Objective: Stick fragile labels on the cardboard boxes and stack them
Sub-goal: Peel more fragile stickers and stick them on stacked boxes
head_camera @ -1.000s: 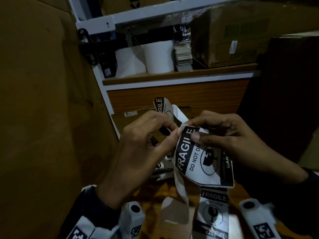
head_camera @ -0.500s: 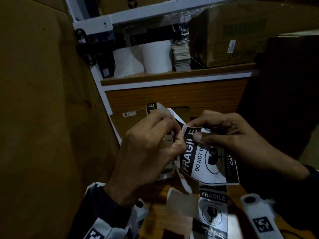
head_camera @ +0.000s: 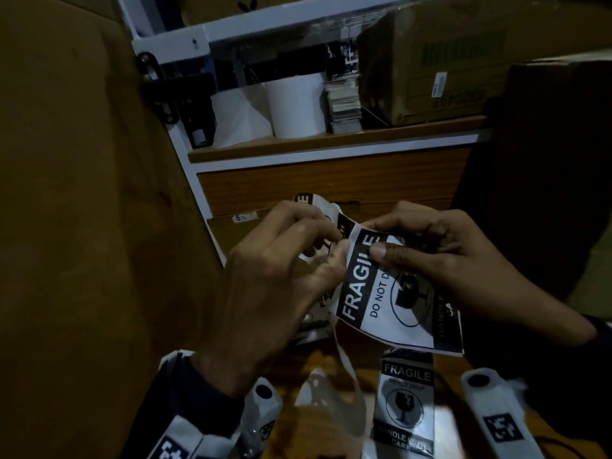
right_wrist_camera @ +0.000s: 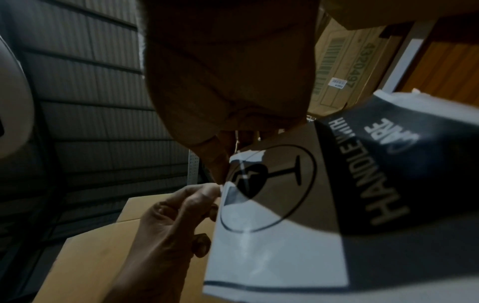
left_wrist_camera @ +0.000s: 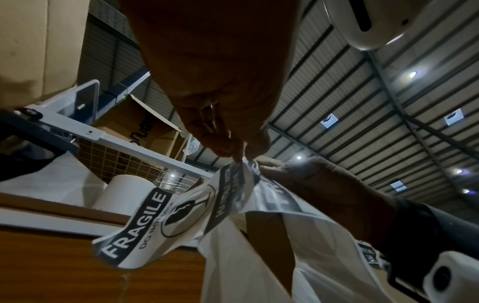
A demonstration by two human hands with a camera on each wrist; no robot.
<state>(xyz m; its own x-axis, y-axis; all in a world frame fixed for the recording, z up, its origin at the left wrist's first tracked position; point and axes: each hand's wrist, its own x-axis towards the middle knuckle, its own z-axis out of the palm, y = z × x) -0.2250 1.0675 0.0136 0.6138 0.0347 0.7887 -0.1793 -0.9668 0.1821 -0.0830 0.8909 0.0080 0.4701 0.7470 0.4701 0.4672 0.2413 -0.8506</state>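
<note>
Both hands at frame centre: right hand [head_camera: 440,260] pinching label [head_camera: 397,293] top corner, left hand [head_camera: 281,279] pinching backing strip [head_camera: 344,366]. Label thin, floppy, sticky; likely best held by edges only.

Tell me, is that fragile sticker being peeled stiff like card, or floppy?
Probably floppy: the fragile label curves and sags below where the right hand pinches its top edge. It looks very light, since a thumb-and-finger pinch carries it. The left hand pinches the strip at the label's corner; its exposed glue would likely cling to itself if it folds.
</note>
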